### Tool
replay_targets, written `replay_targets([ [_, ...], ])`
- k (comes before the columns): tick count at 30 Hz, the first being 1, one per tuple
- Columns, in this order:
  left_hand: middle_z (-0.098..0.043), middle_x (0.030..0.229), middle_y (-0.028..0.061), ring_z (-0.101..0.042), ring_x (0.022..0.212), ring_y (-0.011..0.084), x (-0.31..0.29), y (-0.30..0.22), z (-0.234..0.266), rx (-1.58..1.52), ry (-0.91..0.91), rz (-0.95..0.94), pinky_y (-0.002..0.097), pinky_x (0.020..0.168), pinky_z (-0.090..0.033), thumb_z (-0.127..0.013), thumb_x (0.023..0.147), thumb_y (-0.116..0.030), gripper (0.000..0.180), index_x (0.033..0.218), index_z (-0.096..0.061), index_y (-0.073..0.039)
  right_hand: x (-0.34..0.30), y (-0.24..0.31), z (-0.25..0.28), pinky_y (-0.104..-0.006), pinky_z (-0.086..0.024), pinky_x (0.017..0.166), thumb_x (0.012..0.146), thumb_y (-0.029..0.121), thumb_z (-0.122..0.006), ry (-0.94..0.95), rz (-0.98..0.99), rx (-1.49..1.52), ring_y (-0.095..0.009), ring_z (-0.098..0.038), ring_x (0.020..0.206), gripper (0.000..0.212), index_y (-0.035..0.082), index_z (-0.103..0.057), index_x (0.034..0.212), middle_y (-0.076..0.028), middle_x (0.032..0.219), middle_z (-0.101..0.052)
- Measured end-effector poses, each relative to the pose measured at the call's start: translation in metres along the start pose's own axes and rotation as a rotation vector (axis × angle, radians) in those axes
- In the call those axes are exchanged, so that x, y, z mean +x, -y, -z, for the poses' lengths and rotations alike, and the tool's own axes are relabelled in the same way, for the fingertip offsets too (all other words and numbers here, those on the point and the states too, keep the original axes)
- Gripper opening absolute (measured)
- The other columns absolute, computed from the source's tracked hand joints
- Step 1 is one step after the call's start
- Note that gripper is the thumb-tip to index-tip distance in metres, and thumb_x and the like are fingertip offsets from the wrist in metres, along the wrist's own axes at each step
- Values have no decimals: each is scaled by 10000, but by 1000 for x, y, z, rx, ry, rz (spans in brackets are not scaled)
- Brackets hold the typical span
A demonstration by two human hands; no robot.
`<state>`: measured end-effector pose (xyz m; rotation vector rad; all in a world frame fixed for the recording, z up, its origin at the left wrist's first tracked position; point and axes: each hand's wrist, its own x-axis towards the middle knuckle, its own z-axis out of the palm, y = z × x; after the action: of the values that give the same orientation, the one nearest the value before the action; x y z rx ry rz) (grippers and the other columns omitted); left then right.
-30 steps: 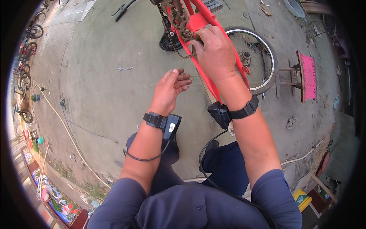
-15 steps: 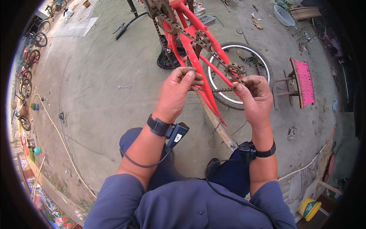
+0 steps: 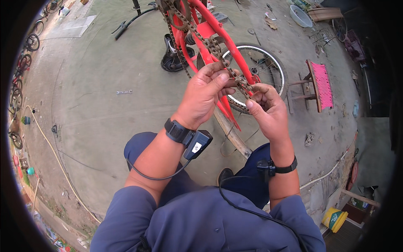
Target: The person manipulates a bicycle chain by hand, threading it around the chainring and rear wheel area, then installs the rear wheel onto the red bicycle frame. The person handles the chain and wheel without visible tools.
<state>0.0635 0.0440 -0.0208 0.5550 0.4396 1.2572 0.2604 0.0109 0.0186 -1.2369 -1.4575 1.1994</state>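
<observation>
A rusty, dirty bicycle chain (image 3: 205,41) runs down along a red bicycle frame (image 3: 231,45) to my two hands. My left hand (image 3: 205,92) is closed, thumb against fingers, pinching the chain beside the frame's rear tubes. Just to its right, my right hand (image 3: 268,110) is also closed and grips a lower stretch of the chain between thumb and fingertips. Links are bunched between the hands, and my fingers hide the exact spots they hold. Both sets of fingertips look blackened.
Behind the frame lies a wheel (image 3: 283,77) on the floor. A black saddle (image 3: 168,63) is left of the frame, and a wooden pole (image 3: 233,136) lies below it. A pink-topped stool (image 3: 322,86) stands at right. A wrench (image 3: 124,92) lies at left.
My hands have come closer together, the left one moving up and right toward the frame. The chain stretch that hung level between them is now gathered up. The view has shifted slightly.
</observation>
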Motion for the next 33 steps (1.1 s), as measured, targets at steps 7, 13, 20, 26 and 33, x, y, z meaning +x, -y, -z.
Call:
replay_targets([
  [7, -687, 1084, 92, -686, 954, 156, -1, 4, -5, 52, -43, -27, 293, 812, -576, -637, 1005, -132, 274, 1236, -558, -7, 3, 17, -11, -229, -469, 622, 863, 160, -805, 45, 136, -236, -49, -541, 695, 522, 38, -609, 1332, 1, 836, -624],
  [13, -684, 1034, 78, -689, 916, 150, -1, 1, -5, 124, 1, -48, 289, 786, -583, -667, 991, -141, 286, 1208, -566, 15, 7, 26, -24, -252, -492, 639, 914, 84, -728, -29, 275, -268, -78, -567, 697, 359, 9, -652, 1257, -47, 848, -656],
  [20, -671, 1092, 88, -690, 941, 170, 14, -17, 8, 643, -180, -461, 283, 793, -572, -699, 951, -106, 289, 1201, -589, -15, 7, 35, -13, -238, -473, 655, 955, 89, -682, 25, 79, -181, -66, -554, 725, 285, -25, -666, 1215, -18, 866, -643],
  [26, -584, 1254, 95, -627, 1069, 266, 26, -38, 13, 1491, -271, -1101, 379, 888, -542, -793, 782, -40, 386, 1142, -658, -67, 7, 39, -12, -241, -470, 636, 989, 114, -648, 77, 74, -100, -77, -573, 704, 287, -42, -630, 1230, -14, 825, -631],
  [33, -651, 1245, 79, -592, 1146, 311, 35, -46, 12, 1588, -196, -1120, 403, 970, -494, -798, 783, -97, 369, 1127, -667, -71, 10, 43, -4, -217, -465, 613, 989, 96, -639, 123, 12, -39, -49, -540, 681, 268, -23, -636, 1229, 6, 891, -617],
])
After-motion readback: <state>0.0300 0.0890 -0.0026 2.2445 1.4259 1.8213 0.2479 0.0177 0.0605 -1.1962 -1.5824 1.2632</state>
